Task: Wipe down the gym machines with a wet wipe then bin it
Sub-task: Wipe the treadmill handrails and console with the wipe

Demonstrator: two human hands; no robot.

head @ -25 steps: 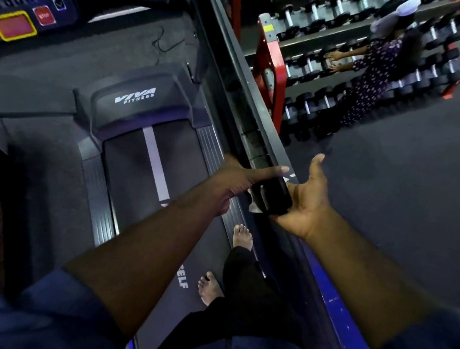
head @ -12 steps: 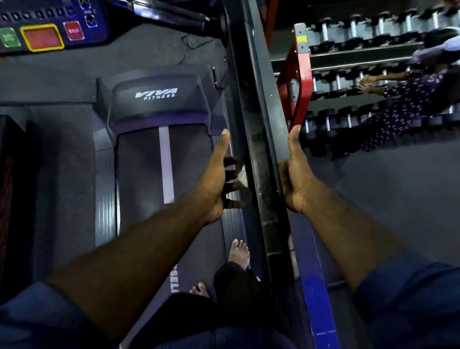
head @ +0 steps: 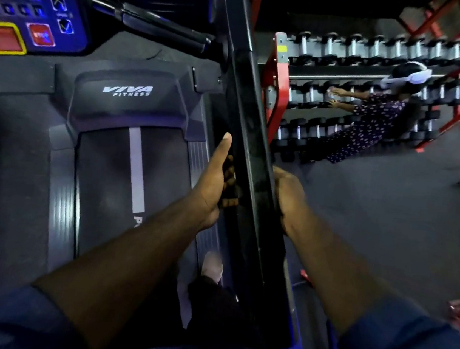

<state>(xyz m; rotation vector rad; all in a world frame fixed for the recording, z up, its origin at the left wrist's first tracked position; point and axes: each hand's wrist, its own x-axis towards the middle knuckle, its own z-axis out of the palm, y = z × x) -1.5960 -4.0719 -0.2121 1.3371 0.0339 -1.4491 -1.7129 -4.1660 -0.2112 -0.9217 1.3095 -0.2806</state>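
I stand on a Viva Fitness treadmill. Its glossy black side rail runs from the top centre down to the bottom right. My left hand lies against the rail's inner face, thumb pointing up along it and fingers curled in toward the rail. No wet wipe shows now; anything under those fingers is hidden. My right hand is pressed to the rail's outer side, directly opposite, with its fingers hidden behind the rail.
The treadmill console and a black handlebar are at the upper left, the belt below them. Right of the rail stands a red dumbbell rack, where another person reaches in. My bare foot is on the deck.
Both hands left the dark thing they held between them and went to opposite sides of the rail, then slid down it toward me. A pale scrap showed in my left fingers earlier.
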